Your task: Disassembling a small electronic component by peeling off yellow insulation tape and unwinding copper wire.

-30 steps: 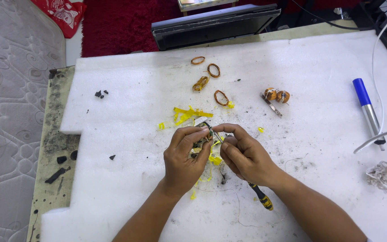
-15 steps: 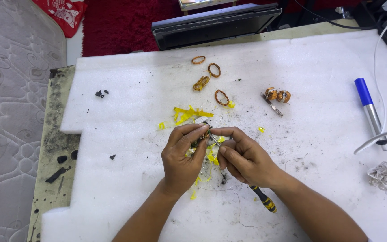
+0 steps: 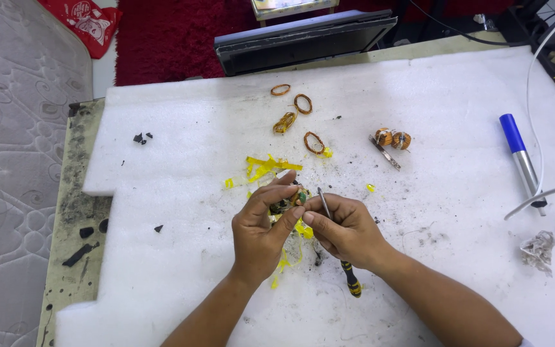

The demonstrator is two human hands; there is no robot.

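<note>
Small part (image 3: 288, 200) half-hidden by hands (image 3: 303, 228)

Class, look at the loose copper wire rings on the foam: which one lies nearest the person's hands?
The ring just above the yellow tape scraps, with a yellow bit at its right edge. The other three lie farther up the foam, toward the dark panel.

Both forearms come up from the bottom edge and converge at the middle. The left hand (image 3: 259, 232) is knuckles up, fingers (image 3: 276, 191) curled forward in a pinch with the thumb pressing across. The right hand (image 3: 349, 230) sits just beside it, fingertips touching, fist loosely closed, index finger and thumb pinched, wrist angled toward the lower right.
</note>
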